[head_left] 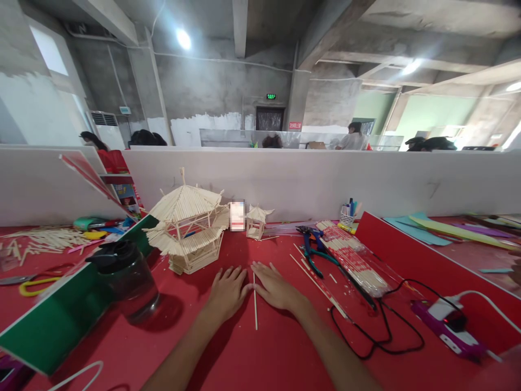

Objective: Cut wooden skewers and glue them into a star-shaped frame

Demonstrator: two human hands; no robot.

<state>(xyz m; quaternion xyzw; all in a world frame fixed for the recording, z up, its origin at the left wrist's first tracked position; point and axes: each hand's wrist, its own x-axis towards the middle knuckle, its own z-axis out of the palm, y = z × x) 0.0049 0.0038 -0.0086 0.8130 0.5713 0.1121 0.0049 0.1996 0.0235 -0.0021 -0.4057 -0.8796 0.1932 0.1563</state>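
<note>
A thin wooden stick point(255, 312) lies lengthwise on the red tabletop between my two hands. My left hand point(230, 290) rests palm down just left of it, fingers stretched out and the thumb reaching close to the stick. Flat on the table to the right, my right hand point(274, 285) has its fingers extended, with thumb and fingertips at the stick's upper part; whether they press on it I cannot tell. Beyond my left hand stands a large stick-built pavilion model point(191, 228) with a tiered roof. A smaller pavilion model point(257, 221) stands farther back, near the middle.
A dark-lidded water bottle point(130, 288) stands left beside a green divider point(61, 315). Pliers point(315, 252), bagged sticks point(354, 260), loose sticks point(317, 282) and a black cable point(382, 345) lie right. A purple power strip point(448, 331) sits by the red divider point(431, 277).
</note>
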